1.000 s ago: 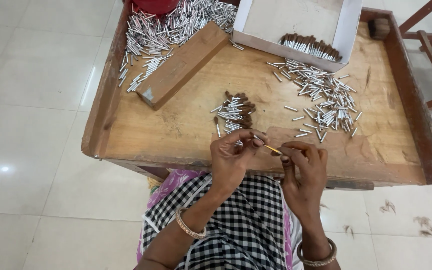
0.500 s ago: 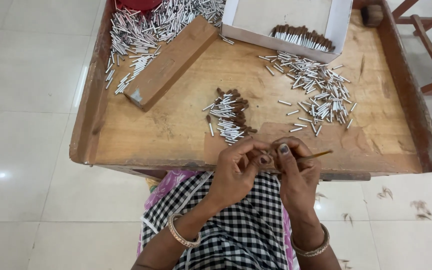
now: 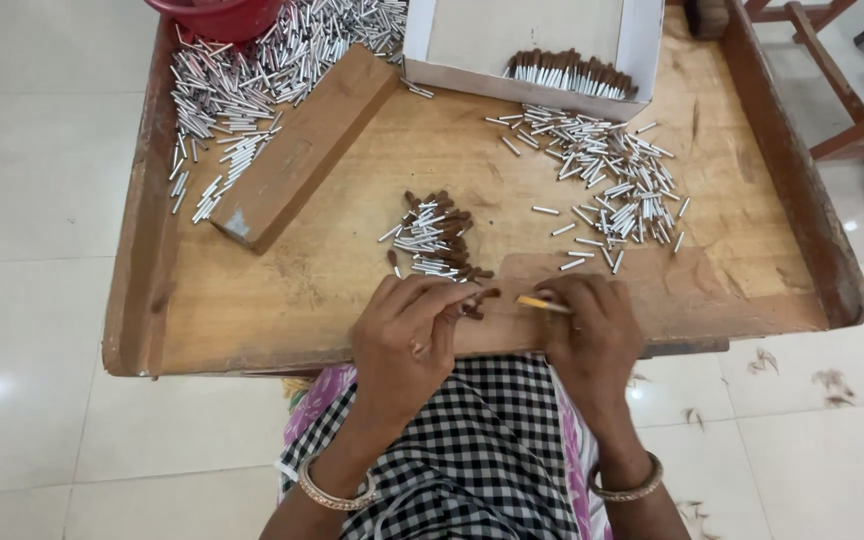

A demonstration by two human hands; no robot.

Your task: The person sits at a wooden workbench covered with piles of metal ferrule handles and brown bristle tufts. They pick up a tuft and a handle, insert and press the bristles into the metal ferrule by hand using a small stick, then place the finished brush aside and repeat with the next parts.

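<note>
My left hand [image 3: 410,335] is closed at the near edge of the wooden tray [image 3: 252,300], pinching a small brown-tipped tube [image 3: 482,297] whose dark end sticks out to the right. Beside it, my right hand [image 3: 592,330] grips a thin yellow stick [image 3: 540,303] that points left toward that tube. Just beyond my left hand lies a small pile of silver tubes with brown tips [image 3: 437,240]. Loose plain silver tubes [image 3: 617,185] are scattered beyond my right hand.
A wooden block [image 3: 302,145] lies diagonally at the left, with a large heap of silver tubes [image 3: 242,90] behind it and a red bowl [image 3: 217,15] at the far edge. A white box [image 3: 532,45] holds a row of brown-tipped tubes. Wooden furniture legs stand at right.
Both hands stay together at the tray's near edge, working the stick and tube. The camera has tilted, so the tray sits higher and larger in view.
</note>
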